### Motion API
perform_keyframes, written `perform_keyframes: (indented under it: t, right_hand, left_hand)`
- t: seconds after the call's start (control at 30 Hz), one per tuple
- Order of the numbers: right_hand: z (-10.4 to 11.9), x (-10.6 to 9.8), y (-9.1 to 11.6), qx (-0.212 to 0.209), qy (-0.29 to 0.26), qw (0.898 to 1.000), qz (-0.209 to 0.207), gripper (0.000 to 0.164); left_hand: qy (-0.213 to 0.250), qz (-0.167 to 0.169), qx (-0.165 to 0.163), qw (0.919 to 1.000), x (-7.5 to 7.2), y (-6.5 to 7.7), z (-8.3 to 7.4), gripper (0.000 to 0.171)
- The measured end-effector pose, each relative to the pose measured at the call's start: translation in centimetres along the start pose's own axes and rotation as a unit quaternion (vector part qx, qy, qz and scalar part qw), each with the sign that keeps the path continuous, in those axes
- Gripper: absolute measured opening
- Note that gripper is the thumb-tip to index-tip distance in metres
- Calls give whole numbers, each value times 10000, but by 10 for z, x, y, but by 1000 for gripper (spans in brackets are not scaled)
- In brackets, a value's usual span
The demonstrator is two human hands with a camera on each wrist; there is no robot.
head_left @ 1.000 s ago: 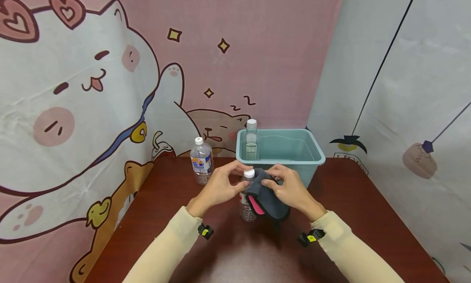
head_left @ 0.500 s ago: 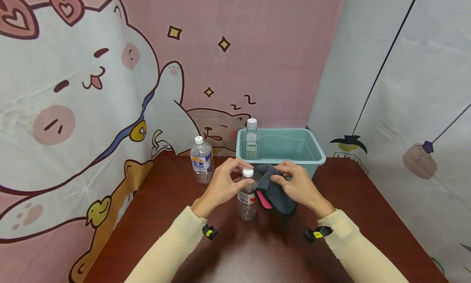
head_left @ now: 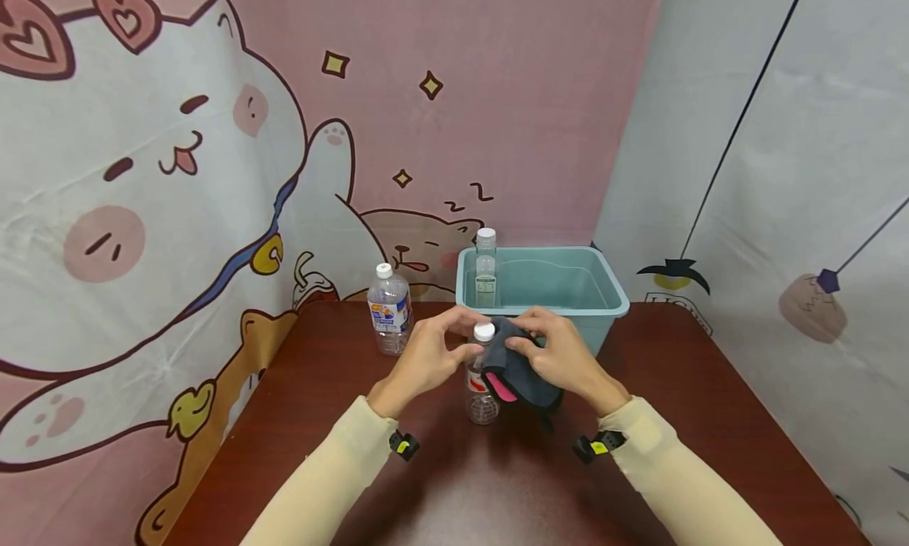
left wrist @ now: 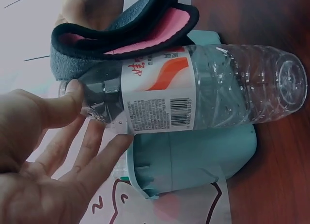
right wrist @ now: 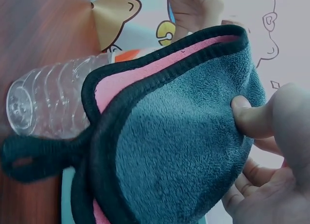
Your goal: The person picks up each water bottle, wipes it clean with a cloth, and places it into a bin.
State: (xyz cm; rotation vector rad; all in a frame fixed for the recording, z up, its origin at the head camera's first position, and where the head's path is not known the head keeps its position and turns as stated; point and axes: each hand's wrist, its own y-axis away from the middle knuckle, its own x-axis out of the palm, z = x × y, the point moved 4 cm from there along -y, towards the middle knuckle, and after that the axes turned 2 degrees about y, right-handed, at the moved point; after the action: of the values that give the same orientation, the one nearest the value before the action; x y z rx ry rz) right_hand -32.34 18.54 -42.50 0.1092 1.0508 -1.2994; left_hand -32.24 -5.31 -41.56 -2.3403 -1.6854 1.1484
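A clear plastic bottle (head_left: 483,408) with a white cap (head_left: 484,332) stands upright between my hands. My left hand (head_left: 429,360) holds it near the neck, thumb on the near side and fingers behind. In the left wrist view the bottle's label (left wrist: 160,93) shows an orange stripe and a barcode. A grey plush cloth (head_left: 529,376) with black edging and pink lining (right wrist: 126,88) hangs from my right hand (head_left: 564,364), which pinches it between thumb and fingers. The folded cloth lies against the bottle's upper right side. A black loop (right wrist: 38,156) dangles from its edge.
Behind my hands is a pale teal tub (head_left: 568,313), with a capped clear bottle (head_left: 486,270) standing upright in its left end. A larger labelled bottle (head_left: 389,313) stands at the left on the brown table (head_left: 682,420). Printed curtains hang behind.
The cloth was drawn right, away from the bottle, then came back against its upper part. The bottle's label has turned, from a barcode facing me to a red mark. The left hand stays near the neck.
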Motion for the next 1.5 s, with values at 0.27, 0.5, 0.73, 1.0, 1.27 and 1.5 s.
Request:
perform_keyframes:
  t: [0.27, 0.5, 0.73, 1.0, 1.27, 1.5]
  right_hand:
    - [6, 7, -1, -196, 56, 9994, 271, 23]
    - [-11, 14, 9, -140, 392, 9970, 653, 24]
    - [-42, 44, 27, -53, 371, 9931, 1111, 23]
    - [-59, 64, 36, -316, 607, 9877, 1409, 16]
    - [-64, 85, 41, -630, 904, 9756, 1902, 15]
    - [-63, 84, 42, -548, 794, 9789, 1799, 17]
  left_hand:
    - [-86, 30, 99, 9999, -2, -1, -2, 42]
    - [-146, 159, -48, 9998, -2, -2, 1, 40]
    - [-168, 203, -68, 9996, -2, -3, 0, 40]
    - [-157, 200, -60, 9997, -2, -4, -2, 40]
    - [-159, 186, -32, 9997, -2, -2, -2, 40]
    - [-134, 231, -49, 9996, -1, -3, -1, 38]
